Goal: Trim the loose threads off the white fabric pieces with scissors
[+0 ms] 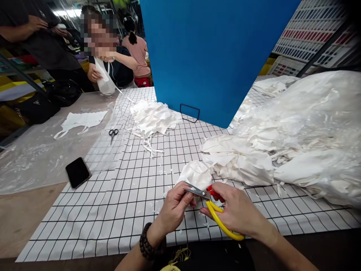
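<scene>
My right hand [237, 209] grips a pair of scissors [218, 216] with one yellow and one red handle. Their metal blades point left and reach the fingertips of my left hand [176, 205]. A dark beaded bracelet [149, 242] circles my left wrist. The left fingers are pinched together at the edge of a white cloth piece [196, 174], which lies on the table just beyond both hands. Exactly which part of the cloth is between the fingers is hidden. Small white clippings are scattered on the grid-patterned tablecloth [113, 222] around my hands.
White cloth pieces [239, 162] heap up at right beside a large plastic-wrapped pile [318, 120]. Another pile [156, 116] lies ahead, near a tall blue board [214, 56]. Black scissors [113, 135] and a phone [78, 172] rest at left. Across the table a person [121, 67] handles white cloth.
</scene>
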### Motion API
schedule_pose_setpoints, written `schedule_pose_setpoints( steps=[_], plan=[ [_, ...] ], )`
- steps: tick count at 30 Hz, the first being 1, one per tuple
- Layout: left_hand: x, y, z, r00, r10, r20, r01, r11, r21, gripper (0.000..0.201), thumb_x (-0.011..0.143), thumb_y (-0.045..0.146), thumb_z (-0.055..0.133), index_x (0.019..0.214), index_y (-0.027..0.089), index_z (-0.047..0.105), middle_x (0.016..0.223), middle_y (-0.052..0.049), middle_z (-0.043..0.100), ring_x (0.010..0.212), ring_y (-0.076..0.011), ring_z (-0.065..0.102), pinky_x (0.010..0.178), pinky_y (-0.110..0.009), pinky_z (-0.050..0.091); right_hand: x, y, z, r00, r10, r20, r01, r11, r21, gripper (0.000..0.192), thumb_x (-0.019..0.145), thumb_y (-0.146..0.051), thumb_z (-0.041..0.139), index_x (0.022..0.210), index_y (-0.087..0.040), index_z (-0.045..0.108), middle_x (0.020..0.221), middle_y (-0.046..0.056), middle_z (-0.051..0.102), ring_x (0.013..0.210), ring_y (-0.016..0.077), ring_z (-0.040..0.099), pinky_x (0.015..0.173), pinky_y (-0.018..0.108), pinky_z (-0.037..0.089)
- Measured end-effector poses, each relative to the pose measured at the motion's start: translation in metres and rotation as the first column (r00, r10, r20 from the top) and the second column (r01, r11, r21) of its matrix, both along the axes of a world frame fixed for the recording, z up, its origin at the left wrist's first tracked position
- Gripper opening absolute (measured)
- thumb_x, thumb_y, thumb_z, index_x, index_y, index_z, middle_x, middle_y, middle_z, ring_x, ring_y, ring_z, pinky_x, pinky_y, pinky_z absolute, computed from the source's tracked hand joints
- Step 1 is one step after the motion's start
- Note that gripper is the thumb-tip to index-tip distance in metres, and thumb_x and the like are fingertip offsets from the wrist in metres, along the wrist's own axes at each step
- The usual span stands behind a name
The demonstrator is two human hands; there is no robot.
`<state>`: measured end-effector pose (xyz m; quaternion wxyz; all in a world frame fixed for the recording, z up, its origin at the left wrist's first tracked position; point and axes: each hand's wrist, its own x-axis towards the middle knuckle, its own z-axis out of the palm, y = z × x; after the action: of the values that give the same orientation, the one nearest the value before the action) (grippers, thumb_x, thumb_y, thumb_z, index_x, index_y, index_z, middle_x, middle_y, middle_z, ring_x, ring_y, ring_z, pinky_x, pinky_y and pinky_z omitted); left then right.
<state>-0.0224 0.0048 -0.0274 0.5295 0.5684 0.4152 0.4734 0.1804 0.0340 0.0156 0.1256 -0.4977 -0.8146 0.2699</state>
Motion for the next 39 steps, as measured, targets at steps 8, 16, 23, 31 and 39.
schedule_pose_setpoints(
  steps=[8, 16, 23, 31, 39],
  plan=[
    [-0.003, 0.001, 0.002, 1.0, -0.004, -0.019, 0.004, 1.0, -0.018, 0.024, 0.096, 0.028, 0.048, 0.084, 0.015, 0.065, 0.08, -0.005, 0.057, 0.074, -0.0149, 0.057, 0.068, -0.027, 0.048, -0.005, 0.002, -0.008, 1.0, -0.003, -0.028, 0.002, 0.999, -0.033, 0.032, 0.072, -0.048, 0.071, 0.072, -0.021, 0.053, 0.067, -0.001, 0.056, 0.059, 0.0148, 0.048, 0.054, 0.026, 0.031],
    [-0.003, 0.002, -0.006, 0.988, 0.018, 0.154, -0.004, 0.996, -0.086, 0.021, 0.095, 0.028, 0.05, 0.089, 0.015, 0.066, 0.08, -0.004, 0.055, 0.069, -0.0138, 0.057, 0.068, -0.029, 0.047, 0.021, 0.015, -0.027, 0.914, -0.184, -0.361, 0.053, 0.938, -0.343, 0.033, 0.072, -0.041, 0.074, 0.069, -0.021, 0.049, 0.06, -0.005, 0.048, 0.054, 0.0112, 0.043, 0.05, 0.024, 0.034],
    [-0.029, 0.0, -0.008, 0.961, 0.118, 0.251, -0.104, 0.992, -0.068, 0.02, 0.094, 0.025, 0.049, 0.088, 0.016, 0.066, 0.084, -0.004, 0.052, 0.074, -0.0153, 0.054, 0.069, -0.029, 0.045, 0.025, 0.062, -0.066, 0.832, -0.415, -0.368, 0.27, 0.882, -0.386, 0.027, 0.074, -0.035, 0.071, 0.092, -0.02, 0.058, 0.098, 0.006, 0.068, 0.082, 0.0199, 0.064, 0.07, 0.031, 0.05],
    [-0.068, 0.002, 0.003, 0.911, 0.296, 0.289, -0.303, 0.953, -0.02, 0.019, 0.09, 0.023, 0.05, 0.085, 0.016, 0.067, 0.091, -0.008, 0.058, 0.076, -0.0169, 0.054, 0.069, -0.029, 0.043, -0.01, 0.091, -0.086, 0.887, -0.359, -0.289, 0.299, 0.926, -0.23, 0.025, 0.059, -0.006, 0.067, 0.078, -0.021, 0.059, 0.073, 0.0, 0.063, 0.073, 0.0184, 0.058, 0.068, 0.029, 0.042],
    [-0.101, 0.005, 0.019, 0.853, 0.381, 0.358, -0.419, 0.907, 0.032, 0.018, 0.076, 0.025, 0.053, 0.06, 0.017, 0.052, 0.073, -0.008, 0.057, 0.075, -0.0188, 0.049, 0.066, -0.027, 0.042, 0.015, 0.098, -0.024, 0.704, -0.323, -0.632, 0.17, 0.941, -0.291, 0.035, 0.067, -0.035, 0.078, 0.083, -0.02, 0.05, 0.079, -0.002, 0.059, 0.066, 0.0117, 0.054, 0.062, 0.026, 0.045]
  ],
)
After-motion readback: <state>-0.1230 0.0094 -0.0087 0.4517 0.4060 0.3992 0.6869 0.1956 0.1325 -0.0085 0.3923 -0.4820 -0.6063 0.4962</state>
